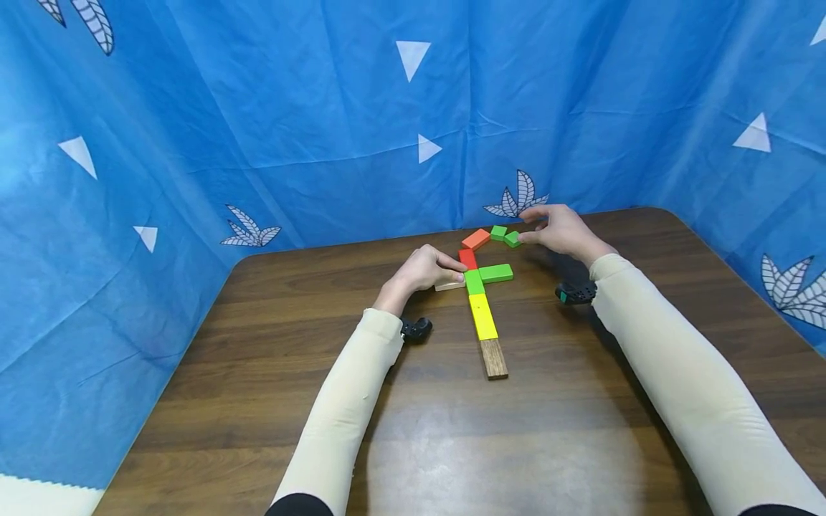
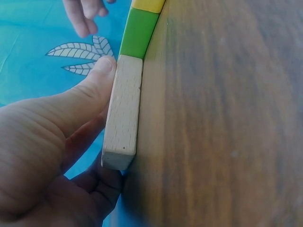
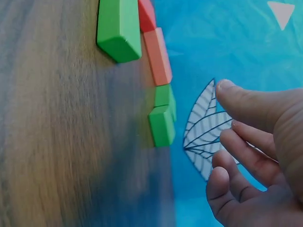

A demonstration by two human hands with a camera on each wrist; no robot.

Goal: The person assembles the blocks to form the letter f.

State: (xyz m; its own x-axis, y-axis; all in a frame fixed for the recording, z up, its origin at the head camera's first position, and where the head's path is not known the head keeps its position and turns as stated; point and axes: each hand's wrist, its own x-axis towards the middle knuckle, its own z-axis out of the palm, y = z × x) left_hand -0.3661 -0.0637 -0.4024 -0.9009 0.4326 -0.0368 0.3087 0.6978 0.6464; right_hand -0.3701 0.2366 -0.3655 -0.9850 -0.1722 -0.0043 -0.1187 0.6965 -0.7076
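Observation:
My left hand [image 1: 424,271] grips a pale wooden block [image 2: 124,106], its thumb along one side and curled fingers near the far end. That block's other end meets a green block [image 1: 474,282]. Beyond the two small green blocks [image 3: 162,125] hovers my right hand [image 3: 255,151], fingers loosely bent and holding nothing. Those small blocks end a curved run from an orange block [image 1: 476,239] and a red block [image 1: 467,259]. Below the middle green block lie a yellow block [image 1: 483,317] and a dark brown block [image 1: 494,359]; a longer green block [image 1: 496,273] juts right.
The blocks lie flat on a dark wooden table [image 1: 290,401]. A blue curtain [image 1: 323,129] with white triangles and leaf prints hangs behind and beside it. Dark wrist devices show under the left wrist [image 1: 416,330] and right wrist [image 1: 576,292].

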